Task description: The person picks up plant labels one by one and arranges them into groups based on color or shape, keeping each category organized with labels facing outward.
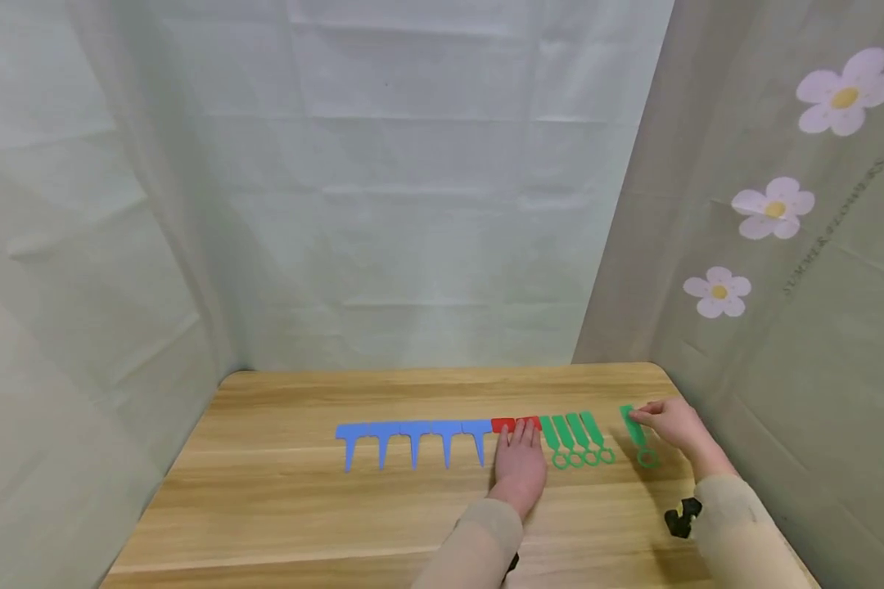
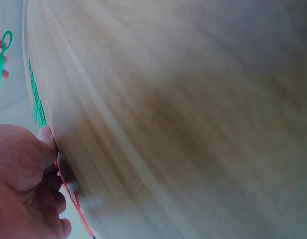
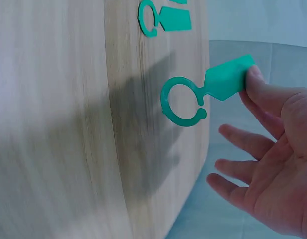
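In the head view my right hand (image 1: 674, 424) pinches the flat end of a green plant tag (image 3: 226, 79) between thumb and forefinger. The tag's open ring points toward me, held above the tabletop; the other fingers are spread. My left hand (image 1: 520, 466) rests with its fingertips on red flat pieces (image 1: 502, 425), partly hiding them. Just right of that hand, several matching green tags (image 1: 575, 431) lie side by side, rings toward me. Left of the red pieces runs a row of blue T-shaped plant labels (image 1: 415, 429), stems toward me.
Everything lies on a wooden table (image 1: 302, 515). A pale curtain (image 1: 412, 204) hangs behind it, and a flower-printed curtain (image 1: 751, 343) stands along the right side, close to my right arm. The left side is curtained too.
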Demonstrator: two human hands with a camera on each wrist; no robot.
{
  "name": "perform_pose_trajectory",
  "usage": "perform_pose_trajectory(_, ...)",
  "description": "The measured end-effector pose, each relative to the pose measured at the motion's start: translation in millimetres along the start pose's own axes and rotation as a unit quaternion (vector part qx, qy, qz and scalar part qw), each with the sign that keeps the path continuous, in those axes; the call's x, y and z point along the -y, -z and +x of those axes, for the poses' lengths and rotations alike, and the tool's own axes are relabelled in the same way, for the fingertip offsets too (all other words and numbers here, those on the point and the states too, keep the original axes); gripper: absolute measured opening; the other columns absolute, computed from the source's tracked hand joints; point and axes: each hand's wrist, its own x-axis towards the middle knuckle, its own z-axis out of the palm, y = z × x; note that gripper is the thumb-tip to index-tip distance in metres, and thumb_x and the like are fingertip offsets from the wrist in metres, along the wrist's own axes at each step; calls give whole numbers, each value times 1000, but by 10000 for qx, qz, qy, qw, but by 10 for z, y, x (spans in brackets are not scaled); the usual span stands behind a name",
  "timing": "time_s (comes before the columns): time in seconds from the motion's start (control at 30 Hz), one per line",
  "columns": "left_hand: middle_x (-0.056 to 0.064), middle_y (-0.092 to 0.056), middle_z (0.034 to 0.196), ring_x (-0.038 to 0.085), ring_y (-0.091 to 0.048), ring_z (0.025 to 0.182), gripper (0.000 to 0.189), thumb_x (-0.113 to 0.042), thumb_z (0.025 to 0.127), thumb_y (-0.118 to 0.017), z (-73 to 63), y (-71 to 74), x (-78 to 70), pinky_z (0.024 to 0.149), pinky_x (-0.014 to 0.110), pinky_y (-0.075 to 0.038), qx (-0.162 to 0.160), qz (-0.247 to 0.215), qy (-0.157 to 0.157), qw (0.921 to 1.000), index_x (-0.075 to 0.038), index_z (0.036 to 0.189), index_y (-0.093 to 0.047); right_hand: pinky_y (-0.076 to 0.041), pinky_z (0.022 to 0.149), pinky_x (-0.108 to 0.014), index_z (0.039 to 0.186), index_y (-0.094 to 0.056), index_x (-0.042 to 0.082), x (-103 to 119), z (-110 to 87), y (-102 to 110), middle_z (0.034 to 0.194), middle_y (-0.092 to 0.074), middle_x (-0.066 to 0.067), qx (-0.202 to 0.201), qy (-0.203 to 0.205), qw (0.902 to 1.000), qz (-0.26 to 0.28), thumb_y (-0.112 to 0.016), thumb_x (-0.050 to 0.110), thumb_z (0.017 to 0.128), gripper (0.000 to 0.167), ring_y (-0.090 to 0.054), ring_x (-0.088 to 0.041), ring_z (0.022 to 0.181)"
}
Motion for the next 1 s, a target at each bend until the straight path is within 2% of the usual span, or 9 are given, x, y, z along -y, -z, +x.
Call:
perform_pose_trajectory(0.17,-7,-40,170,14,-31,159,59,-44,110,-57,11,14,7,130,41,-25,-124,60,-1,9999,-21,163,-49,-46,105,-70,116,-78,-8,50,86,-72,132,-65,-36,150,-292,9990,293,-72,38,103,48,-54,-60,128)
perform_pose_trajectory(0.37,-7,-40,170,13,-30,159,62,-48,109,-58,-4,11,6,130,40,-25,-130,76,-26,9999,-21,163,-48,-47,106,-65,119,-75,-10,23,189,-170,133,-64,-37,253,-458,9973,513,-63,29,109,42,-55,-56,127)
perform_pose_trajectory(0.47,-7,-39,170,13,-30,159,62,-48,109,-58,-5,13,3,130,40,-25,-89,75,-34,9999,-21,164,-48,-52,100,-57,119,-72,-14,16,202,-210,124,-68,-34,277,-546,9952,760,-59,25,111,42,-62,-47,116)
perform_pose_trajectory(0.57,-6,-37,171,15,-28,160,62,-46,110,-57,-5,22,2,130,40,-23,-8,17,-50,10000,-20,165,-46,-56,86,-44,118,-66,-17,29,172,-243,108,-70,-25,392,-697,9889,1252,-55,23,112,42,-66,-33,98)
perform_pose_trajectory(0.63,-6,-37,172,15,-28,160,61,-45,110,-57,-9,30,1,130,40,-23,23,-3,-61,10000,-20,165,-46,-56,77,-39,118,-62,-18,34,142,-264,100,-69,-21,543,-793,9813,1667,-52,21,113,41,-66,-28,88)
perform_pose_trajectory(0.7,-6,-37,171,15,-28,160,60,-44,110,-56,-14,46,2,130,41,-23,41,-8,-68,10000,-20,165,-46,-56,74,-36,120,-59,-15,45,113,-283,97,-68,-18,632,-977,9731,1988,-50,22,114,38,-65,-26,82)
perform_pose_trajectory(0.8,-7,-40,170,14,-30,159,59,-43,110,-58,-29,80,8,129,40,-26,-32,22,-59,10000,-21,164,-48,-56,72,-39,124,-56,-12,45,108,-313,96,-66,-19,700,-1115,9671,2176,-48,24,115,38,-66,-28,79)
perform_pose_trajectory(0.87,-7,-40,170,14,-30,159,60,-44,110,-58,-34,97,11,129,40,-26,-45,16,-56,10000,-21,164,-48,-55,74,-37,126,-57,-11,37,132,-325,99,-65,-17,661,-1163,9701,2023,-50,25,115,38,-64,-27,83)
perform_pose_trajectory(1.0,-7,-39,170,14,-30,159,60,-44,109,-58,-29,93,18,129,40,-25,-37,6,-62,10000,-22,164,-47,-53,80,-41,121,-63,-11,4,240,-344,102,-66,-18,510,-1008,9851,1301,-53,26,113,39,-62,-30,92)
